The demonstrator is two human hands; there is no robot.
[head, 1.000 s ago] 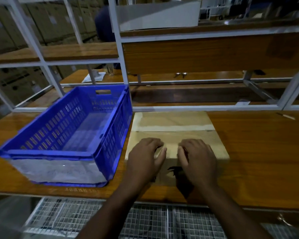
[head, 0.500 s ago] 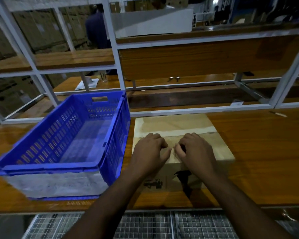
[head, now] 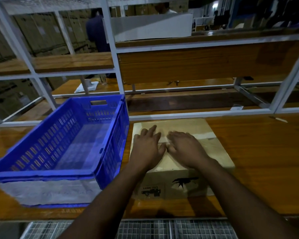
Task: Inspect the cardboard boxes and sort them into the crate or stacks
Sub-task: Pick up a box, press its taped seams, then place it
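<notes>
A closed cardboard box (head: 193, 163) sits on the wooden bench (head: 259, 161), just right of a blue plastic crate (head: 62, 145). Both hands lie flat on its taped top, the left hand (head: 148, 147) and the right hand (head: 185, 149) side by side, fingers spread, gripping nothing.

One closed cardboard box (head: 202, 135) is set flat on the wooden counter (head: 259, 161), its top seam taped and black markings printed on its near face. A blue slotted plastic crate (head: 64, 138) is placed just beside it, to the left, upright.
</notes>
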